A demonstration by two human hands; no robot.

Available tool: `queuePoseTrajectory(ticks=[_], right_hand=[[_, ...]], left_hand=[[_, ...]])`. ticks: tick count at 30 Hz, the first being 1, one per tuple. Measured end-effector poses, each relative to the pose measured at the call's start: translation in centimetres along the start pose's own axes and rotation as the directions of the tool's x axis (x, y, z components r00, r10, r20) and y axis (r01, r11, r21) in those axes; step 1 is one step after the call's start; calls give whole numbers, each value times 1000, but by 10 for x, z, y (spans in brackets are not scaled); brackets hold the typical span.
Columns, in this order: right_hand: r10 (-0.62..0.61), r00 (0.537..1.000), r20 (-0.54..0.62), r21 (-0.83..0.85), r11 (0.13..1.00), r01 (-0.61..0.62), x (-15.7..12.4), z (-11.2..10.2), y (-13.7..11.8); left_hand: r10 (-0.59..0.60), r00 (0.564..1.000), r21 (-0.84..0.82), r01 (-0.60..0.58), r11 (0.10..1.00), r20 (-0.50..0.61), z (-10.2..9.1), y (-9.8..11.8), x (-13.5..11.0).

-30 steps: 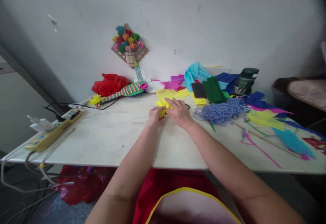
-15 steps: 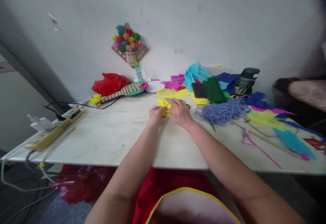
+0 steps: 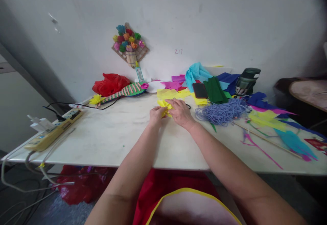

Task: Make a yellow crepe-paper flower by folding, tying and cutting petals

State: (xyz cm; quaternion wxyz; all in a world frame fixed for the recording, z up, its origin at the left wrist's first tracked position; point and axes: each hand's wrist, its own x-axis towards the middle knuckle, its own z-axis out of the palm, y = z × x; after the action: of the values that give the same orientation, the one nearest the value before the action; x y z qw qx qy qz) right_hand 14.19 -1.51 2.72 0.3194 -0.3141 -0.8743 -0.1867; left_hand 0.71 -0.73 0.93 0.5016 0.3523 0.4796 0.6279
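Note:
A small crumpled yellow paper piece lies on the white table, just in front of a flat sheet of yellow paper. My left hand pinches its left side with closed fingers. From the right, my right hand covers it, fingers curled down onto the paper. Both forearms reach out from the near edge of the table.
A heap of lilac yarn, a black phone, green, blue and pink papers and a dark jar lie right. A thin stick crosses the right side. A power strip, red bag and paper-flower craft are left.
My left hand's fingers have shifted slightly up against the yellow paper piece. Otherwise both hands stay in place.

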Motion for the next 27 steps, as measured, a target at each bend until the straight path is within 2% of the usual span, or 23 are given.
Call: queuePoseTrajectory(ticks=[6,10,14,18,23,27], right_hand=[[0,1000,3,25,1000,0,0,1,1],[-8,1000,-1,22,1000,8,0,-1,-1],[0,1000,-12,60,998,1,-2,-6,-1],[130,987,-96,116,986,-118,-5,-4,7],[316,921,-226,232,936,-264,-6,5,18],[397,882,-255,295,900,-320,-5,9,21]], left_hand=[[10,1000,7,-10,1000,-2,1,0,0],[42,999,91,-40,995,-15,0,-2,4],[107,994,173,-109,979,19,-1,-1,5],[127,992,260,-124,957,4,-1,0,2],[182,982,404,-184,896,44,-1,-3,2],[208,976,459,-217,862,72,-2,-7,5]])
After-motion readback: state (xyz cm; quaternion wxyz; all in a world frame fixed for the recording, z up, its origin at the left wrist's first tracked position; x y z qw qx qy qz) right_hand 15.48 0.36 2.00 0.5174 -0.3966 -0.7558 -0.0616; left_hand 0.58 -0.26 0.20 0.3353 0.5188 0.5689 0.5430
